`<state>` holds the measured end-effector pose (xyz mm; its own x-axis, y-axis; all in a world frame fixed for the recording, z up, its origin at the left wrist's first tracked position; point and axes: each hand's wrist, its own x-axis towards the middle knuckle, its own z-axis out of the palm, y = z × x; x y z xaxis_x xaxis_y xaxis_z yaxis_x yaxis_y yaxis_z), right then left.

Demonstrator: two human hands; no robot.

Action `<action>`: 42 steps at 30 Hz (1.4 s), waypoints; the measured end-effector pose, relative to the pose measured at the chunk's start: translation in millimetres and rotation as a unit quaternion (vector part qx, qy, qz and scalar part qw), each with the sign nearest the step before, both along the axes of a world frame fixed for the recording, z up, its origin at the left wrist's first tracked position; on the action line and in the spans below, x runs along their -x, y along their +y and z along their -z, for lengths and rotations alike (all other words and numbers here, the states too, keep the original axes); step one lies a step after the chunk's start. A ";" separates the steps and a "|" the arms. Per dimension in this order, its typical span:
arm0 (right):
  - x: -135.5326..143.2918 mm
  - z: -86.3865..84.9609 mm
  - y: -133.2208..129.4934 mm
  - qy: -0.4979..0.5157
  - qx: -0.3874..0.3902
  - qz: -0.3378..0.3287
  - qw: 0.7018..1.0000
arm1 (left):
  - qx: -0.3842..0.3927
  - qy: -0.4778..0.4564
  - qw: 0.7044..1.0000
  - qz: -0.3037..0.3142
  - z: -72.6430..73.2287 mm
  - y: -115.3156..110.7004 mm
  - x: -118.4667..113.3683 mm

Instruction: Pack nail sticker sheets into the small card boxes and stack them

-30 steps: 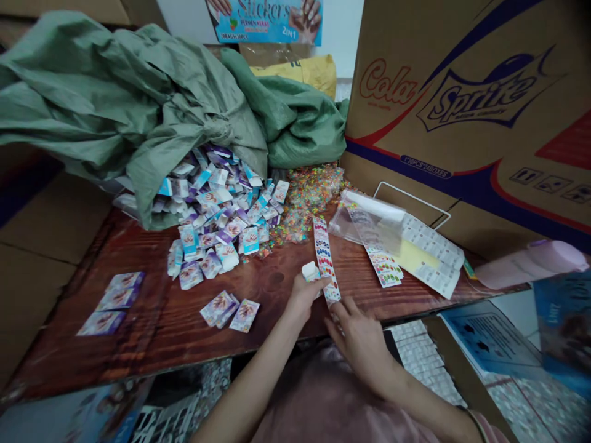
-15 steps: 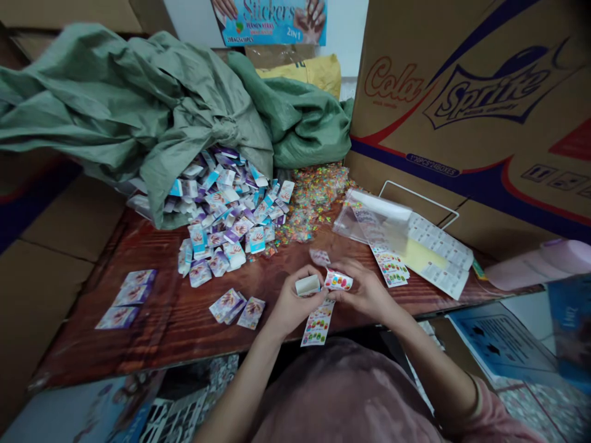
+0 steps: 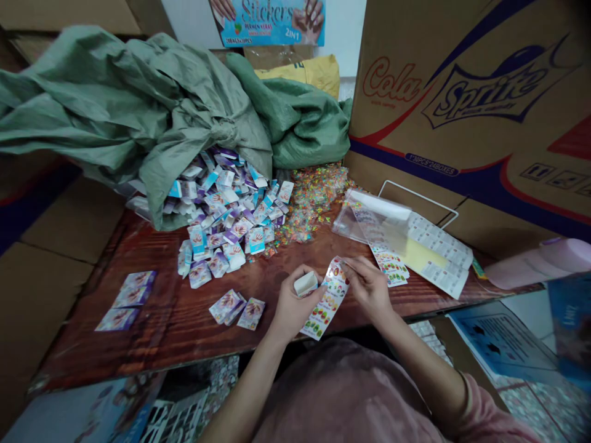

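Your fingers on the left hand (image 3: 290, 303) curl around a small white open box (image 3: 306, 283), holding it just above the near edge of the tabletop (image 3: 152, 326). Your right hand (image 3: 369, 289) pinches the upper end of a sticker strip (image 3: 327, 299) between thumb and fingertips; the strip hangs slanting down and to the left, its lower end just beside your left hand, its top close to the box's open mouth. Whether the strip touches the box you cannot tell.

Left of your hands, a few flat printed packets (image 3: 233, 307) lie loose on the wood, and three more flat packets (image 3: 125, 298) sit in a column well apart, towards the left edge. Behind them, a heap of small boxes (image 3: 221, 209) spills from a green woven sack (image 3: 129, 111). Bright confetti-like bits (image 3: 314, 194) are scattered beside the heap. To your right lie a clear plastic bag (image 3: 369, 221) and more sticker sheets (image 3: 436, 252), in front of a big cardboard carton (image 3: 471, 104).
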<state>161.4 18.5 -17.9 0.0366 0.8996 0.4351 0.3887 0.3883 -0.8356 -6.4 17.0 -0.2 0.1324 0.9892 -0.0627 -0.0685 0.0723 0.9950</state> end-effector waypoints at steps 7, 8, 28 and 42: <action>4.8 0.8 -11.3 -0.090 -0.014 -0.069 0.993 | 0.008 0.005 1.000 -0.011 1.2 2.4 12.1; 5.1 2.0 -10.4 -0.071 -0.003 -0.063 0.996 | 0.012 0.008 1.000 -0.004 1.4 2.3 13.9; 14.4 15.3 -8.0 0.025 0.108 -0.070 0.991 | 0.043 0.002 0.999 0.012 6.1 -4.6 9.4; 19.1 8.6 -19.7 -0.028 0.049 -0.131 0.990 | 0.026 -0.036 0.998 -0.033 3.0 -4.8 16.0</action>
